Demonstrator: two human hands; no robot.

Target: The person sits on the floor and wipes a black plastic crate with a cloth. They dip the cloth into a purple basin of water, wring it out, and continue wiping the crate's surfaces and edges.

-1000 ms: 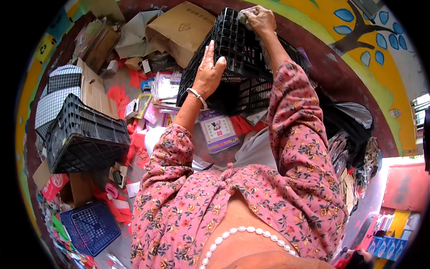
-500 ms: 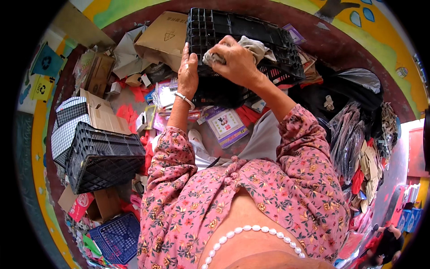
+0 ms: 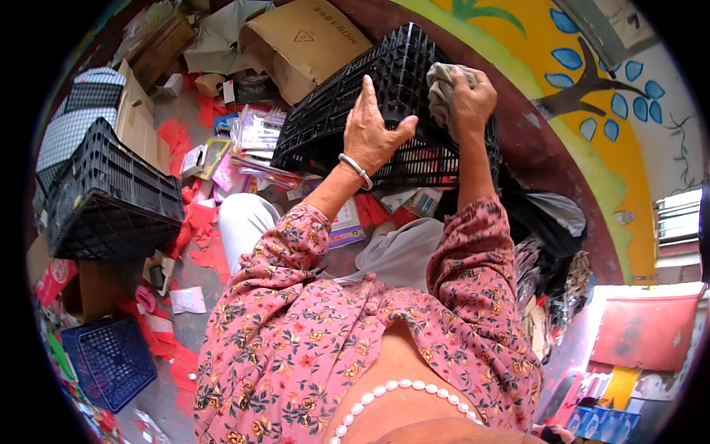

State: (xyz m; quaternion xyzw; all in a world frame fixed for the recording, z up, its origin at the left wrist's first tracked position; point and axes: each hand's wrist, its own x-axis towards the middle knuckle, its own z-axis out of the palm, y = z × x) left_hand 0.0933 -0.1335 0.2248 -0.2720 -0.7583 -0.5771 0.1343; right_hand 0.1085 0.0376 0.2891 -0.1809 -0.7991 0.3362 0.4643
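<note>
A black plastic crate [image 3: 325, 103] with latticed walls is tilted in front of me, one corner turned toward me. My left hand [image 3: 373, 135] lies against its near side with the fingers stretched and the thumb spread. A crumpled grey-beige rag [image 3: 441, 92] is bunched in my right hand [image 3: 473, 100], whose fingers are closed around it. The rag presses on the crate's right-hand wall, close to the corner. My left palm is hidden from view.
To the left stand another black crate [image 3: 111, 196], a checkered bag [image 3: 78, 137] and a blue basket [image 3: 111, 362]. A cardboard box [image 3: 303, 44] sits behind my crate. Packaged booklets [image 3: 259, 137] and red scraps [image 3: 200, 229] litter the floor. Black bags [image 3: 547, 222] lie at right.
The crate has turned, bringing a corner toward me. My right hand has moved right with the rag onto another wall. My left hand has shifted right, its thumb now spread. The view has swung right.
</note>
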